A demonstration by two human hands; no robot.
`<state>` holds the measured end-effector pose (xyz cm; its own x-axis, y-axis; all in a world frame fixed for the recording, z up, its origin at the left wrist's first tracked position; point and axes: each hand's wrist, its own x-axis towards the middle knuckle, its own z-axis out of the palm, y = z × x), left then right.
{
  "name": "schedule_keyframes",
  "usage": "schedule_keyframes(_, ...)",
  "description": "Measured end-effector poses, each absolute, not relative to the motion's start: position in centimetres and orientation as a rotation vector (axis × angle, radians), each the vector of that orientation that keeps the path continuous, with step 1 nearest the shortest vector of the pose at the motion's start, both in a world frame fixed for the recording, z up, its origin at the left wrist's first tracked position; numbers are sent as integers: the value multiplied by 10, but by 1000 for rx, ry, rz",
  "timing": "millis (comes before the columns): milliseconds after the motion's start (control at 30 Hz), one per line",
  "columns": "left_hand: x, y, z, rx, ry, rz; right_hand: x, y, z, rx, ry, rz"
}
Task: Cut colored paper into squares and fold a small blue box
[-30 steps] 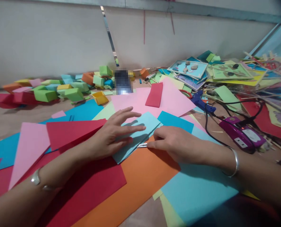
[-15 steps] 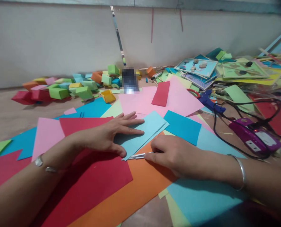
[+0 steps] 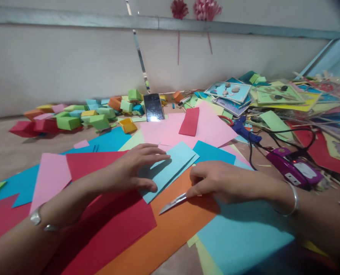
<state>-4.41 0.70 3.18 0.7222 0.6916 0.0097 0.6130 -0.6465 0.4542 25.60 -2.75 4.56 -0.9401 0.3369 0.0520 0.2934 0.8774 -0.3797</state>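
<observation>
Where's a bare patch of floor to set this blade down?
Bare floor lies far left, between the folded paper boxes and the blue sheet. Right is crowded: glue gun, cords, purple power strip, card stacks.

Left hand (image 3: 132,168) on light-blue paper (image 3: 170,168)

Place: I'm looking at a home craft corner, worked on the floor against a plain wall.
Paper: coloured sheets (image 3: 170,225) are covering the floor.
Finished pieces: folded paper boxes (image 3: 81,116) are piling up by the wall.
Tools: a glue gun (image 3: 244,131) and power strip (image 3: 294,168) are lying nearby.
Decoration: paper flowers (image 3: 197,8) are hanging above.
</observation>
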Motion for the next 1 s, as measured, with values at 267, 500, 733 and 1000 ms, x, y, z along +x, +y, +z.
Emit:
schedule_keyframes(267, -28, -1, 48, 2096, 1341, 574, 264, -9, 49, -789, -2677, 616)
schedule_keyframes(500, -8, -33, 89, 1316, 1430, 931, 260, -10, 44, -971, -2220, 778)
schedule_keyframes(733, 6, -52, 77, 802, 1046, 511, 253, -22, 44, -697, -2113, 728)
schedule_keyframes(1000, 11, -45, 45, 840, 1026, 532, 249, -24, 40, -404, -2187, 366)
